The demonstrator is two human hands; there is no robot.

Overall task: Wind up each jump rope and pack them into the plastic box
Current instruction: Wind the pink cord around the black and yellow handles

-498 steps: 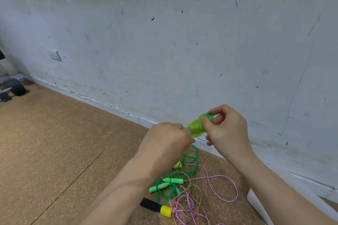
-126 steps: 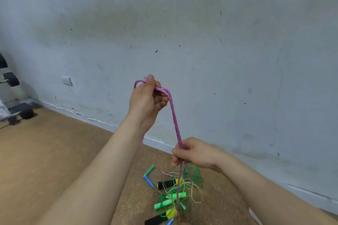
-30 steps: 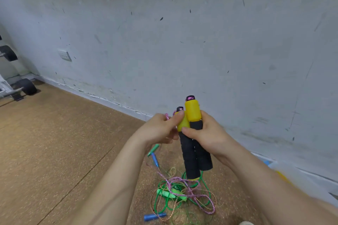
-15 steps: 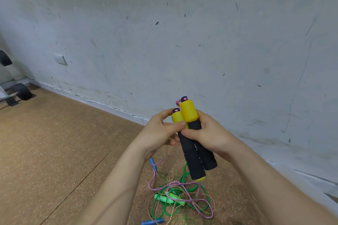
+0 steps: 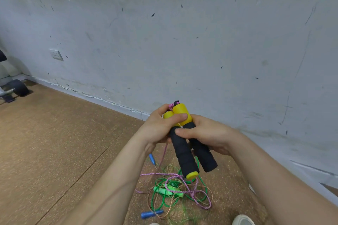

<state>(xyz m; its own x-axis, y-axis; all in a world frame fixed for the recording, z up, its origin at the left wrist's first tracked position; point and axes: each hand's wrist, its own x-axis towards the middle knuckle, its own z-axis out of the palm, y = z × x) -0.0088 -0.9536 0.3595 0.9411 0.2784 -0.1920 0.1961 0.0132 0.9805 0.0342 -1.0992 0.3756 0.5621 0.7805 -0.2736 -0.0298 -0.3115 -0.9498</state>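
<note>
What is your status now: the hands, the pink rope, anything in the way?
Left hand and right hand grip the two black-and-yellow handles together. Pink rope not yet wound, trailing on the floor. Tangled there with green rope.

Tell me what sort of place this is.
Probably a gym or workout room: a black weight on a bar sits at the far left by the scuffed wall, the floor is cork-like matting, and tangled jump ropes lie on it below the rope handles gripped by the left hand and right hand.
</note>
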